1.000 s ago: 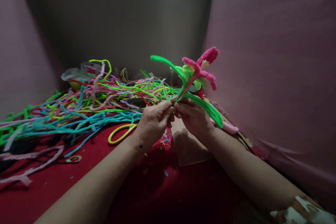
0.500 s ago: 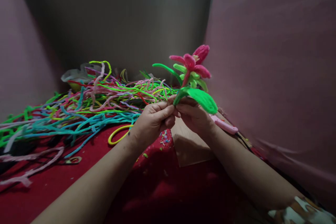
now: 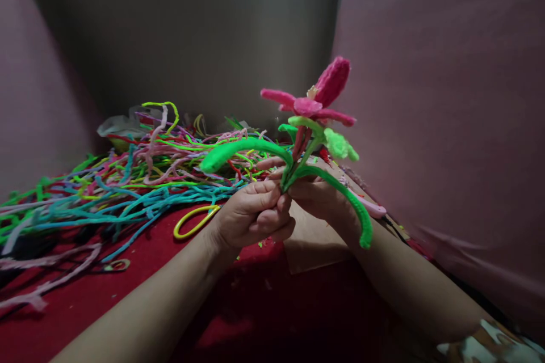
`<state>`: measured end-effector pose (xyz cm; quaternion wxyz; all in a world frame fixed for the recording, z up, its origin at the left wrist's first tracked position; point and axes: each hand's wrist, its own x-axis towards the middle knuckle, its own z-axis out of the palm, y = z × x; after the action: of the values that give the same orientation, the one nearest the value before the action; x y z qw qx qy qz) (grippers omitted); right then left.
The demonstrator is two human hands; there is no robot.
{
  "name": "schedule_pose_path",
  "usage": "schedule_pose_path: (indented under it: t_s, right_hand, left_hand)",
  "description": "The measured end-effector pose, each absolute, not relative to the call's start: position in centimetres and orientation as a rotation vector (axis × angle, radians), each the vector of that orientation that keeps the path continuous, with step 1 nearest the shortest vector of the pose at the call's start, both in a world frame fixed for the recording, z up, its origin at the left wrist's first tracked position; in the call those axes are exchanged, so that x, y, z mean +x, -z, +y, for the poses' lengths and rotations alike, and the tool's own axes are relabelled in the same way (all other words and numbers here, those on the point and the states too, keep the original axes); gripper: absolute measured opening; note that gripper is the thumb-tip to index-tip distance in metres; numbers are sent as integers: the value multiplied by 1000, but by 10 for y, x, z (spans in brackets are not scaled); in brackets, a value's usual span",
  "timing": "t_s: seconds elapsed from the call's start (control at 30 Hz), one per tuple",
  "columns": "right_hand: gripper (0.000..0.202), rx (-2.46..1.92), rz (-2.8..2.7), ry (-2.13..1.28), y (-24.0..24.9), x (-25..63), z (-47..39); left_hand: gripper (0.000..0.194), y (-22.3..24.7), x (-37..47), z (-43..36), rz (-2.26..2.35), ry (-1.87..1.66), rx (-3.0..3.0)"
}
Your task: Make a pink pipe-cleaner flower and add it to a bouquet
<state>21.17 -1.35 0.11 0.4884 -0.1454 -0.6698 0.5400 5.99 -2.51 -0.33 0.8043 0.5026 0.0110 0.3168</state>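
A fuzzy pipe-cleaner flower (image 3: pixel 308 106) with deep pink petals stands upright above my hands. Light green pieces (image 3: pixel 337 143) sit just under its petals, and long bright green leaves (image 3: pixel 242 148) arch out to both sides. My left hand (image 3: pixel 260 212) is closed, pinching the lower end of the stems between thumb and fingers. Against the same spot from the right, my right hand (image 3: pixel 317 195) grips the stem base, its fingers partly hidden behind the stems and a drooping leaf.
Many coloured pipe cleaners (image 3: pixel 170 153) are heaped at the left and back. A yellow loop (image 3: pixel 176 227) lies on the red cloth (image 3: pixel 238 317). Beyond my right hand are a brown board (image 3: pixel 313 255) and a pink tool (image 3: pixel 372 207) with a cord.
The flower has turned and tilted, and it now appears larger and higher. Its leaves now spread to both sides. Both hands have shifted slightly downward and still hold the stem base.
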Motion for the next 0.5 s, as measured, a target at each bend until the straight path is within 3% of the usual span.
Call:
schedule_pose_path:
  t_s: [0.23,0.5]
  right_hand:
    - [12,-378,-1564,-1230,4,211,-8]
    - [18,-514,-1554,-1045,14,212,0]
  left_hand:
    - [21,-3,54,-22,254,-745,1161]
    - [29,-13,56,-22,639,-903,1500]
